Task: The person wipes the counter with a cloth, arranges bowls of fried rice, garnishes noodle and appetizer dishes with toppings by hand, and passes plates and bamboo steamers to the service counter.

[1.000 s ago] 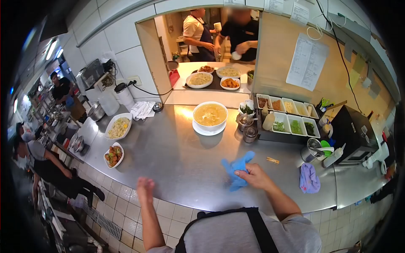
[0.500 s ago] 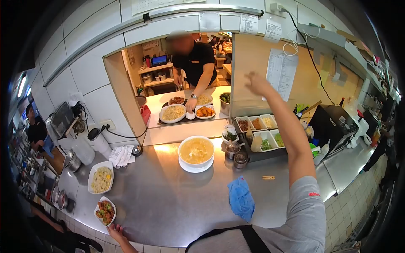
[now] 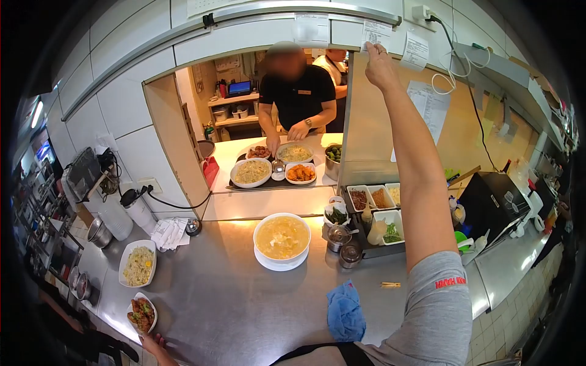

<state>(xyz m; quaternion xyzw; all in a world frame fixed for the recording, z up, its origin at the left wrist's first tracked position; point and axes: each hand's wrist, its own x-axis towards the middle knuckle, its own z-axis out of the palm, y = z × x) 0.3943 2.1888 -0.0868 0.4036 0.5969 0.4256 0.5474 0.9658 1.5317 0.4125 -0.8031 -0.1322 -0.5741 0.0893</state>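
Observation:
My right hand [image 3: 382, 66] is raised to the rail, its fingers closed on the lower edge of a printed order slip [image 3: 376, 34]. At the lower left, my left hand [image 3: 155, 346] grips the near rim of a small white dish [image 3: 153, 305]; its fingers are partly hidden. Glazed fried pieces with green bits [image 3: 141, 313] fill that dish. Behind it stands a white dish of fried rice [image 3: 138, 266]. A large bowl of yellow egg soup [image 3: 282, 238] rests on a white plate [image 3: 281, 265] in the middle of the steel counter.
Beyond the pass window, a person in black [image 3: 297, 91] reaches over a dark tray [image 3: 268, 183] of dishes. Garnish tubs [image 3: 384, 227] and lidded jars [image 3: 350, 255] stand right. A blue cloth [image 3: 345, 311] and a wooden clothespin [image 3: 390, 285] lie on the counter.
My right hand has risen from beside the wall sheet to the hanging slip. The person opposite has straightened and moved a hand to the rear dish. My left hand stays at the small dish.

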